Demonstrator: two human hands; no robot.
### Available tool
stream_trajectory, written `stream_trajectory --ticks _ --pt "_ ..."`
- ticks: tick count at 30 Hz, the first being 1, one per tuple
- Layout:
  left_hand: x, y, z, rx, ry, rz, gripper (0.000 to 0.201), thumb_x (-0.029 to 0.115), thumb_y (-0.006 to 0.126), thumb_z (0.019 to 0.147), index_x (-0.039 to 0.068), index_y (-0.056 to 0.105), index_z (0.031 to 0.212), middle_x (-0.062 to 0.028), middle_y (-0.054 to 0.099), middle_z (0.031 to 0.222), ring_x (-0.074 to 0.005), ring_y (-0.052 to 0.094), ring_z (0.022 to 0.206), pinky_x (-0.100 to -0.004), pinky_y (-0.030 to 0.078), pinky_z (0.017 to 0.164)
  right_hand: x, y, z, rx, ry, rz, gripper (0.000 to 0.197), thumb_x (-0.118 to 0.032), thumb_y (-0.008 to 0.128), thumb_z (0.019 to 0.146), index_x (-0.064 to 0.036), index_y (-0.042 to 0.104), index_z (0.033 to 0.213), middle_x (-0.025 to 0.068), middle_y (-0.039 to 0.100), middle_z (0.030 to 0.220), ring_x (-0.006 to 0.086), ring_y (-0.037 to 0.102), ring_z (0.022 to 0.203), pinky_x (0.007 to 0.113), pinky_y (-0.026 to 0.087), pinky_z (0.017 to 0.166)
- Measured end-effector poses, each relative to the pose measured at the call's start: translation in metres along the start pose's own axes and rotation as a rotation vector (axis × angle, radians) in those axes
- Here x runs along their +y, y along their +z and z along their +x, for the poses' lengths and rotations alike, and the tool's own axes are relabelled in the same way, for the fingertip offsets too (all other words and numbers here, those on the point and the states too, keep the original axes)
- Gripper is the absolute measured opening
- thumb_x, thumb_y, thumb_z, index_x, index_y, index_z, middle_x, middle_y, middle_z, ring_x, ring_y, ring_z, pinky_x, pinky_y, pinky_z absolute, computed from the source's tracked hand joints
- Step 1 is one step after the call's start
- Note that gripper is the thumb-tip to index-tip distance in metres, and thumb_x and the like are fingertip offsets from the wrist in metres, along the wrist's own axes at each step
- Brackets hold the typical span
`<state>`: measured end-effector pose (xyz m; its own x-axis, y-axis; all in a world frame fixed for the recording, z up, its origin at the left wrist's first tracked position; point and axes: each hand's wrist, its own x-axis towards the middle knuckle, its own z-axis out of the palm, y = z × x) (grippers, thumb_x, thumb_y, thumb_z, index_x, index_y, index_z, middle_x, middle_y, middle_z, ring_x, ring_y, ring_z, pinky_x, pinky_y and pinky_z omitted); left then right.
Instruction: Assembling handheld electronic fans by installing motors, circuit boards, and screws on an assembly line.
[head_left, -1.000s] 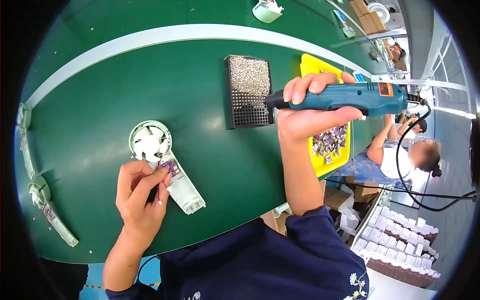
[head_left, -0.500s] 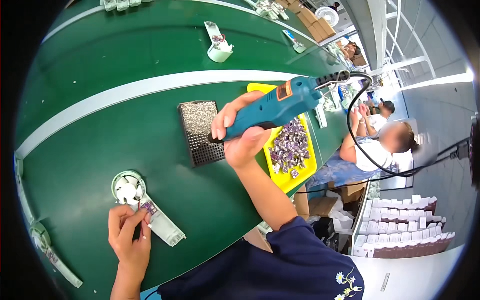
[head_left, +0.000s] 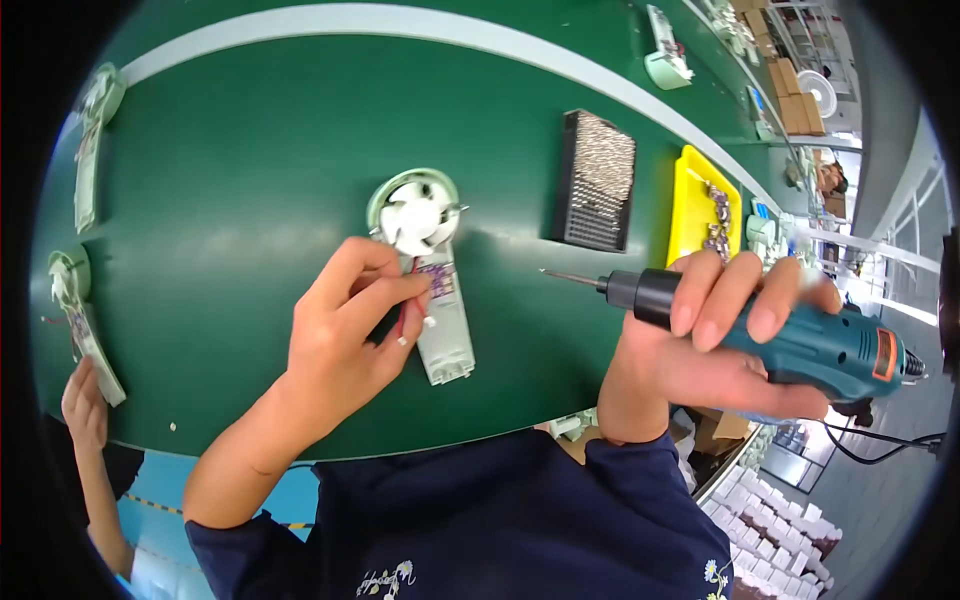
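Note:
In front of me on the green table lies a pale green handheld fan half (head_left: 447, 345), its white blades (head_left: 418, 220) facing up. A small purple circuit board (head_left: 440, 281) sits in its handle. My left hand (head_left: 345, 325) is closed, thumb and fingertips at the board's left edge. Red wires with white plugs hang beside those fingers. My right hand (head_left: 725, 335) wraps round a teal electric screwdriver (head_left: 825, 345), which is held level above the table. Its thin bit points left toward the fan half, apart from it.
A black screw tray (head_left: 571, 190), partly filled, stands beyond the screwdriver tip. Right of it is a yellow tray (head_left: 690, 215) with circuit boards (head_left: 718, 220). Other fan halves lie at the left (head_left: 88, 175) and far right (head_left: 668, 68). Another person's hand (head_left: 85, 405) touches one at lower left.
My right hand has brought the screwdriver down from above the trays, its bit now pointing left. My view has turned left, and another person's hand has come in at the left.

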<state>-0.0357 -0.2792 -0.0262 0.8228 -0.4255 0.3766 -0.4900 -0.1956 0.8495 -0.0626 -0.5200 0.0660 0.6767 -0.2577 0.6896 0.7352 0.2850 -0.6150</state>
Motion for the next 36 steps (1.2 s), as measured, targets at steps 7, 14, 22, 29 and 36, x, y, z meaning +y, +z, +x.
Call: stream_trajectory --ticks 7,14,22,29,36 --pt "-0.003 0.002 -0.004 -0.002 -0.020 -0.022 0.025 -0.010 0.077 0.074 0.000 0.073 0.096 -0.0075 0.057 0.099 -0.0210 0.071 0.078 -0.0339 0.059 0.068 0.022 0.031 -0.024 -0.074 0.100 0.043 0.083 -0.073 0.061 0.092 -0.0107 0.045 0.144 0.0053 0.057 0.096 0.0168 0.053 0.061 0.033 0.049 0.055" --pt "-0.001 0.001 -0.005 -0.011 -0.033 -0.020 0.026 -0.008 0.078 0.073 0.001 0.072 0.097 -0.0070 0.057 0.099 -0.0219 0.069 0.078 -0.0348 0.057 0.067 0.033 0.036 -0.032 -0.183 0.101 0.003 0.091 -0.080 0.058 0.087 -0.0144 0.039 0.147 0.0058 0.056 0.096 0.0185 0.053 0.059 0.035 0.048 0.055" --pt "0.000 0.002 -0.002 -0.031 -0.016 -0.011 0.029 -0.017 0.072 0.076 -0.001 0.073 0.101 -0.0100 0.057 0.099 -0.0201 0.071 0.078 -0.0319 0.059 0.067 0.039 0.039 -0.039 -0.165 0.110 -0.002 0.088 -0.075 0.063 0.088 -0.0166 0.039 0.149 0.0073 0.057 0.098 0.0249 0.056 0.065 0.040 0.049 0.057" --pt "-0.002 0.000 -0.005 -0.029 -0.043 -0.051 0.028 -0.017 0.071 0.077 -0.002 0.072 0.102 -0.0101 0.057 0.100 -0.0211 0.071 0.078 -0.0324 0.060 0.068 0.036 0.044 -0.031 -0.328 0.250 -0.065 0.084 -0.068 0.071 0.086 -0.0166 0.043 0.146 0.0077 0.056 0.092 0.0231 0.055 0.062 0.038 0.047 0.056" --pt "-0.002 0.003 -0.003 0.023 -0.012 -0.071 0.025 -0.008 0.078 0.075 0.000 0.071 0.097 -0.0084 0.058 0.100 -0.0241 0.068 0.077 -0.0360 0.056 0.066 0.039 0.051 -0.039 -0.255 0.170 -0.056 0.078 -0.068 0.070 0.087 -0.0170 0.045 0.140 0.0067 0.055 0.088 0.0213 0.053 0.061 0.036 0.046 0.054"
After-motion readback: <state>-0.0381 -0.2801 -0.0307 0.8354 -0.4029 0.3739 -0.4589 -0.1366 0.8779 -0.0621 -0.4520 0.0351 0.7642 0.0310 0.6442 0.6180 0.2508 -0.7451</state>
